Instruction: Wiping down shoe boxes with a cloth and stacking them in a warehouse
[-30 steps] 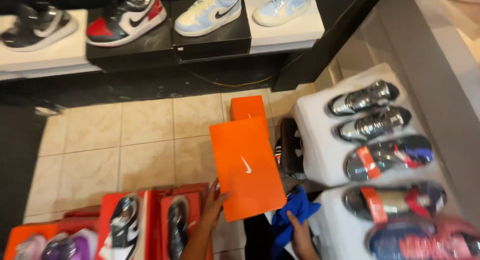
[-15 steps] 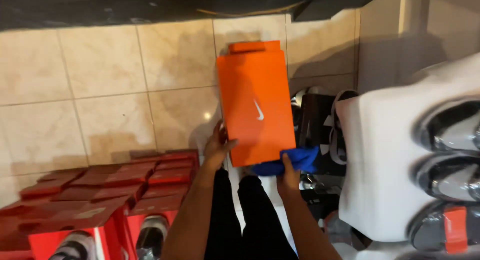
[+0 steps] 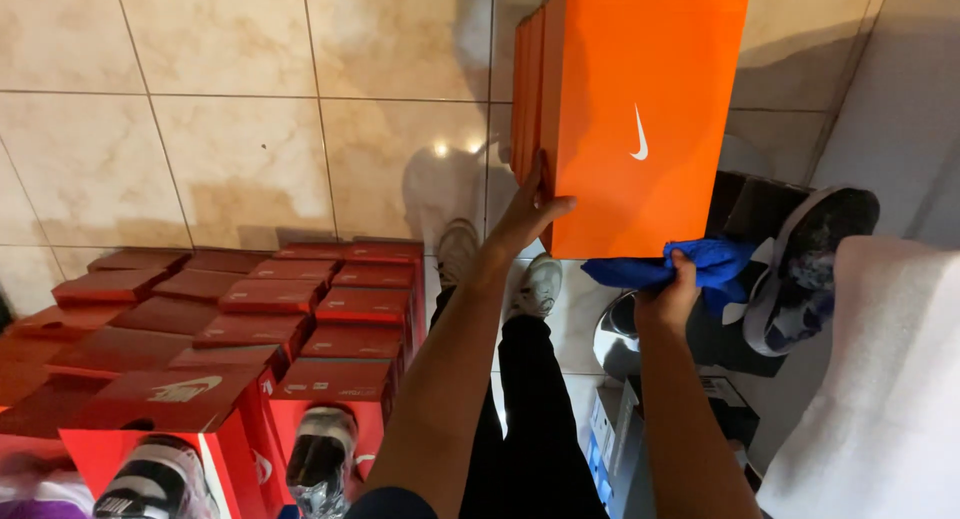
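I hold a large orange shoebox (image 3: 640, 109) up in front of me over the tiled floor. My left hand (image 3: 528, 211) grips its lower left edge, thumb on the front face. My right hand (image 3: 668, 297) is closed on a blue cloth (image 3: 690, 264) pressed against the box's bottom edge. Below the box I see my black trousers and my light-coloured shoes (image 3: 535, 284).
Several red shoeboxes (image 3: 250, 319) stand stacked at the lower left, some open with sneakers (image 3: 320, 459) showing. A dark sneaker (image 3: 810, 269) leans against a white display block (image 3: 880, 379) on the right. A small blue and white box (image 3: 610, 434) lies on the floor.
The view has tilted down and closer. The orange box now fills the upper right, and both hands stay on it, the right one still with the blue cloth.
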